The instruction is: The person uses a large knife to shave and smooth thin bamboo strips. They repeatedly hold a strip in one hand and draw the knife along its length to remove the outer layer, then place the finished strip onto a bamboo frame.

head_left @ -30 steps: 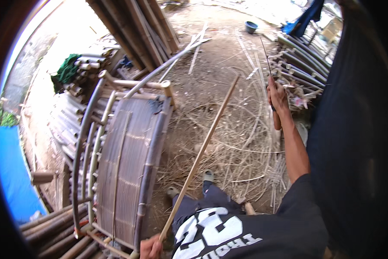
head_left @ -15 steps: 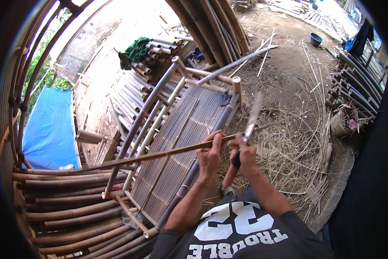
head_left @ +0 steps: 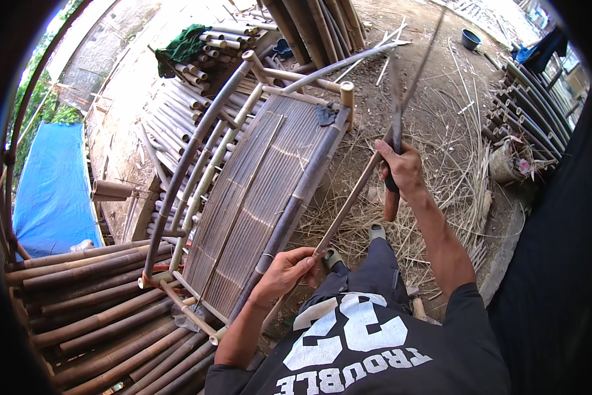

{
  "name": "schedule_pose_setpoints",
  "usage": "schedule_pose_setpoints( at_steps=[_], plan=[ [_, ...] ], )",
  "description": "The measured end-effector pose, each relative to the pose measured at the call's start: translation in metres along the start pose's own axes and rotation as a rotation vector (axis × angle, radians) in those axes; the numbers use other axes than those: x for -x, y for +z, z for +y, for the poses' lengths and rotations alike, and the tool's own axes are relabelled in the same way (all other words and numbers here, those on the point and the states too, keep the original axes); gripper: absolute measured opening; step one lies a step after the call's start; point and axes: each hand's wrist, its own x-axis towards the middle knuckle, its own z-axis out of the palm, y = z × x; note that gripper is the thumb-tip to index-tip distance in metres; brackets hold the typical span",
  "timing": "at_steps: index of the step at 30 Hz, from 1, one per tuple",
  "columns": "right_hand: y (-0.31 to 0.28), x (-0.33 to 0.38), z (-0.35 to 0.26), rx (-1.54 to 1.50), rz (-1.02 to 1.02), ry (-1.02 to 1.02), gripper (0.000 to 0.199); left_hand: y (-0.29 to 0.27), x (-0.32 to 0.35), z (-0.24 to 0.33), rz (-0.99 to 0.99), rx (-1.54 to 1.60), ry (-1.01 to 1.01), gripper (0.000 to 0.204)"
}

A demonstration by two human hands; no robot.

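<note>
A long, thin bamboo strip [head_left: 347, 209] runs on a slant in front of my body, its far end pointing up and away. Lower down, my left hand [head_left: 284, 274] is closed round it beside the bench's near edge. My right hand [head_left: 404, 170] grips a machete [head_left: 396, 108] with the blade pointing up; the wooden handle's end sticks out below the fist. The strip passes by the right thumb, against the blade's base; whether the fingers also pinch it I cannot tell. Left of my hands stands a bamboo bench [head_left: 253, 191] with a slatted seat.
Dark cloth [head_left: 325, 115] lies on the bench's far corner. Bamboo shavings [head_left: 440, 197] litter the ground on the right. Poles are stacked at the lower left [head_left: 105, 309] and far right [head_left: 533, 112]. A blue tarp [head_left: 52, 191] hangs at left; a dark basin [head_left: 470, 39] stands far off.
The strip has swung from nearly level to steeply slanted. My right hand moved up and right with the machete; my left hand moved down and left along my body. The view shifted slightly.
</note>
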Motion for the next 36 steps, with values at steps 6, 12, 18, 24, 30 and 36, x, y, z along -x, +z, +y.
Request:
schedule_pose_setpoints(
  at_steps=[6, 12, 18, 24, 30, 36],
  plan=[
    [-0.012, 0.019, 0.006, 0.84, -0.188, -0.346, 0.057, 0.038, -0.032, 0.007, 0.269, 0.283, -0.071, 0.033],
    [-0.006, 0.085, 0.031, 0.945, -0.358, -0.435, 0.055, 0.065, -0.067, 0.002, 0.585, 0.143, 0.014, 0.027],
    [-0.013, 0.084, 0.035, 0.92, -0.399, -0.463, 0.053, 0.076, -0.068, 0.005, 0.614, -0.142, 0.083, 0.027],
    [-0.026, 0.056, 0.027, 0.95, -0.318, -0.378, 0.053, 0.085, -0.051, 0.011, 0.579, -0.149, 0.04, 0.029],
    [-0.045, 0.031, 0.024, 0.993, -0.261, -0.431, 0.057, 0.088, -0.017, -0.007, 0.548, -0.232, 0.114, 0.031],
    [-0.055, 0.011, 0.013, 1.05, -0.288, -0.235, 0.063, 0.079, 0.018, -0.004, 0.514, -0.354, 0.089, 0.029]
  ],
)
